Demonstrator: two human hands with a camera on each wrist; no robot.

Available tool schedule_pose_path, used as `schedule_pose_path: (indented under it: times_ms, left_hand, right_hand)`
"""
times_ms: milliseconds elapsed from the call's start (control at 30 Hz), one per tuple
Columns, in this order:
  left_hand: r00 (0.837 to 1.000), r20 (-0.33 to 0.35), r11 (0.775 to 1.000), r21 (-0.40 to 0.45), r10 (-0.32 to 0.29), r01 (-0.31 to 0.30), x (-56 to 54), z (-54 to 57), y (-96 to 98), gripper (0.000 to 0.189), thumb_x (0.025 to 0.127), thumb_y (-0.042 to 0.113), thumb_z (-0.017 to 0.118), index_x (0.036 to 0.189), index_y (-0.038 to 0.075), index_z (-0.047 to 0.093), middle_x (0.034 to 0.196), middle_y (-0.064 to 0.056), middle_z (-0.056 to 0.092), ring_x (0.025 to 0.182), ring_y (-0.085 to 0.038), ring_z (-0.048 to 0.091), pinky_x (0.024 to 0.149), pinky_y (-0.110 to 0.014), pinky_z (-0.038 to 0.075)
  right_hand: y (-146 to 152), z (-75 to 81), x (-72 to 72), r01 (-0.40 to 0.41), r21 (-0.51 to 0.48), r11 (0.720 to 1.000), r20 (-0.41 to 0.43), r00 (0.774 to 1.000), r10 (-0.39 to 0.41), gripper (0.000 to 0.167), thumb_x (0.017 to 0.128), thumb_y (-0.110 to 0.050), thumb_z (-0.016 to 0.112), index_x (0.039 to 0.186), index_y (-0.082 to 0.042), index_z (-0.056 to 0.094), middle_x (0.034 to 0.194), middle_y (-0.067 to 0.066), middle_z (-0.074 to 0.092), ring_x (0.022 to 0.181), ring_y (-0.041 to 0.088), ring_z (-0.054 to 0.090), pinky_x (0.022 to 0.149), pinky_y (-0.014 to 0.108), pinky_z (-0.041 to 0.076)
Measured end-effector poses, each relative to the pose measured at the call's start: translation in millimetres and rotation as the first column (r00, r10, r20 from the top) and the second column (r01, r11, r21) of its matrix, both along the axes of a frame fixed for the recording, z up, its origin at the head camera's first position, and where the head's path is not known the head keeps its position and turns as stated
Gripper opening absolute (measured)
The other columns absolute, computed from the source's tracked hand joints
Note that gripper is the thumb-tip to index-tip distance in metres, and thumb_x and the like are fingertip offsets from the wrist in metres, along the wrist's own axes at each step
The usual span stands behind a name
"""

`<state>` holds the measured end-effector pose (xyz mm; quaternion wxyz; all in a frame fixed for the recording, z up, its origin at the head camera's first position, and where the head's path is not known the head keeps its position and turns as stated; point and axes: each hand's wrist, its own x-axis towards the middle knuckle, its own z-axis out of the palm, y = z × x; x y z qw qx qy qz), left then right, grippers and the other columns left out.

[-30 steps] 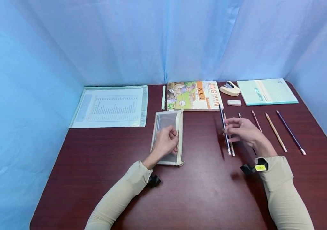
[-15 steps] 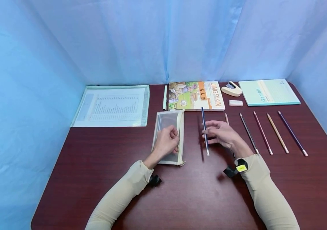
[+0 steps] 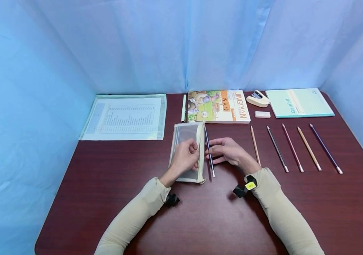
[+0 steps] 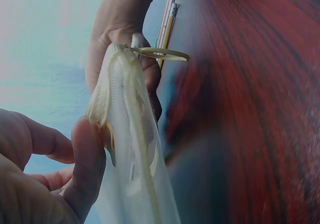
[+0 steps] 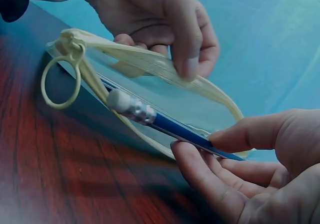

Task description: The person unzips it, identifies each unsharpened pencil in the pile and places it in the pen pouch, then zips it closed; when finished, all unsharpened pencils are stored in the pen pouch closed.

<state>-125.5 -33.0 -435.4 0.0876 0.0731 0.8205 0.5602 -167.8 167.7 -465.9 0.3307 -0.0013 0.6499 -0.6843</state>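
Note:
A translucent zip pouch point(image 3: 183, 132) with cream edging lies at the middle of the table. My left hand point(image 3: 184, 156) pinches its upper edge, and in the right wrist view the zip mouth point(image 5: 150, 59) gapes with a ring pull point(image 5: 61, 106) at one end. Between the thumb and fingers of my right hand point(image 3: 229, 152) is a blue pencil point(image 5: 175, 129) with a white eraser end. It is right alongside the pouch mouth; its far end is hidden in the right wrist view. Something dark and thin shows inside the pouch.
Right of my hand lie several pencils in a row, among them a black pencil point(image 3: 277, 148) and a purple pencil point(image 3: 325, 148). Along the back are a document sleeve point(image 3: 124, 117), a pen point(image 3: 183, 108), a book point(image 3: 213, 106), an eraser point(image 3: 262, 114), a stapler point(image 3: 258, 100) and a notebook point(image 3: 299, 102).
My right hand has carried the blue pencil leftward from the row of pencils to the pouch's right edge. The left hand has kept its hold on the pouch.

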Motion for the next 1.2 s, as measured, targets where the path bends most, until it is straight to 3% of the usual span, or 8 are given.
schedule_pose_path:
  times_ms: [233,500,667,1000,1200]
  left_hand:
    - [1.0,0.008,1.0,0.002,0.004,-0.004,-0.7,0.3,-1.6,0.006,0.087,-0.006,0.053,0.09,-0.004,0.058,0.069,-0.015,0.064,0.038,-0.007,0.055,0.041,-0.041,0.059]
    - [1.0,0.003,1.0,-0.013,0.003,-0.003,0.4,1.7,-0.7,0.007,0.086,-0.007,0.053,0.09,-0.003,0.058,0.07,-0.017,0.066,0.038,-0.007,0.055,0.041,-0.041,0.059]
    - [1.0,0.006,1.0,-0.002,-0.012,0.012,1.3,1.0,-0.4,0.007,0.086,-0.007,0.053,0.089,-0.002,0.057,0.07,-0.018,0.066,0.038,-0.008,0.055,0.04,-0.04,0.059]
    - [1.0,-0.011,1.0,-0.014,-0.004,0.004,0.9,-0.4,-0.9,0.006,0.086,-0.003,0.053,0.089,-0.001,0.057,0.067,-0.016,0.066,0.037,-0.007,0.055,0.038,-0.037,0.057]
    - [1.0,0.005,1.0,-0.006,-0.006,0.006,1.4,0.9,-0.4,0.006,0.086,-0.005,0.053,0.088,0.0,0.056,0.069,-0.017,0.066,0.038,-0.007,0.055,0.041,-0.041,0.059]
  right_hand:
    - [-12.7,8.4,3.9,0.104,0.013,0.995,-0.014,0.995,-0.103,0.055,0.093,0.005,0.056,0.143,0.013,0.036,0.082,-0.004,0.075,0.076,0.011,0.073,0.064,0.028,0.066]
    - [-16.5,4.5,5.0,0.044,0.027,0.999,-0.024,0.999,-0.044,0.053,0.094,0.004,0.056,0.142,0.015,0.036,0.084,-0.006,0.074,0.078,0.01,0.071,0.063,0.026,0.065]
    - [-26.6,1.5,1.1,0.106,0.028,0.994,-0.007,0.994,-0.105,0.057,0.093,0.006,0.057,0.144,0.014,0.035,0.081,-0.006,0.072,0.076,0.009,0.07,0.064,0.029,0.066]
    - [-46.0,6.2,3.3,0.187,0.049,0.981,-0.067,0.981,-0.183,0.056,0.091,0.006,0.058,0.143,0.013,0.038,0.078,-0.003,0.067,0.062,0.01,0.066,0.058,0.024,0.064]
    - [-39.6,7.6,3.3,0.208,0.081,0.975,-0.081,0.976,-0.201,0.046,0.092,0.004,0.057,0.135,0.016,0.046,0.08,-0.002,0.069,0.069,0.011,0.07,0.064,0.028,0.066]
